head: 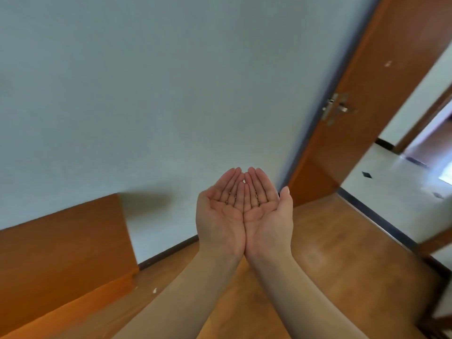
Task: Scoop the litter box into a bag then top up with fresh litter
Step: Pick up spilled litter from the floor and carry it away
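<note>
My left hand (221, 214) and my right hand (266, 211) are held out in front of me, palms up and side by side. Their inner edges touch, so the two hands form a shallow cup. The fingers are nearly straight, and neither hand holds anything. Both bare forearms reach up from the bottom of the view. No litter box, scoop, bag or litter shows anywhere in the frame.
A pale wall (159, 94) fills the view ahead. A wooden piece of furniture (63, 248) stands at the lower left. An open wooden door (381, 77) with a metal handle (336, 108) is at the right, leading onto white tiles (396, 192). Wooden floor (330, 253) lies below.
</note>
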